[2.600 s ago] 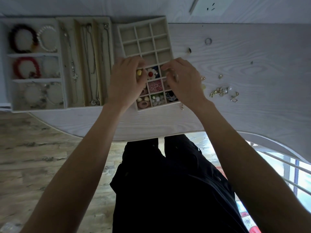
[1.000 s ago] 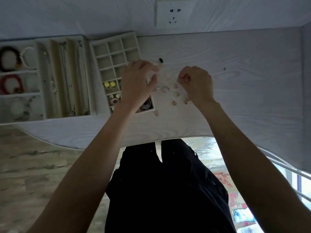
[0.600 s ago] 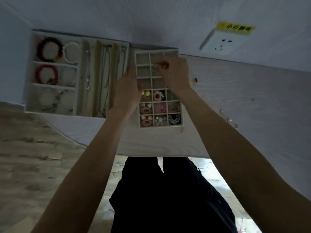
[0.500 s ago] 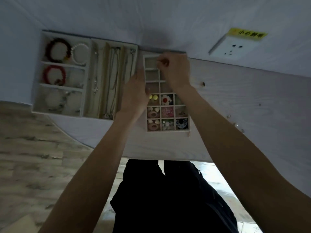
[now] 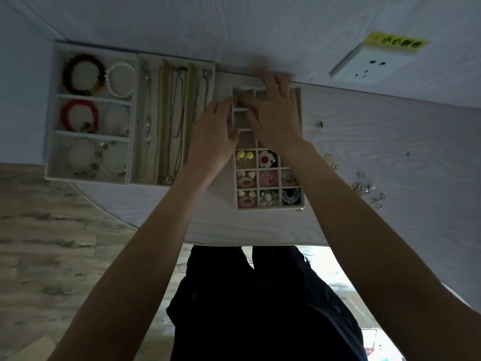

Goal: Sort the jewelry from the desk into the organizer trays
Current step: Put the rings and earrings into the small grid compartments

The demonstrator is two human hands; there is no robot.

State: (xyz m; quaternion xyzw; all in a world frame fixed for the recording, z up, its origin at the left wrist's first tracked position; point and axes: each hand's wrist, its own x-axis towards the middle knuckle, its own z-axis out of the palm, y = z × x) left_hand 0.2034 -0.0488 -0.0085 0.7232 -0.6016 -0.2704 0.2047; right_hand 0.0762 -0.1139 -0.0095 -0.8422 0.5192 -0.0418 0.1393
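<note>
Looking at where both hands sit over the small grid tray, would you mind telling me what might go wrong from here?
1. The ring lies in the far-left cell right by the fingertips of the right hand; withdrawing could flick it out.
2. The left hand rests at the edge of the grid tray and might nudge it into the necklace tray.
3. The loose earrings lie beside the right forearm, which may sweep them off the desk.

My desk pale wood, against white wall. Wall socket, yellow sticker. Grey wood floor.
</note>
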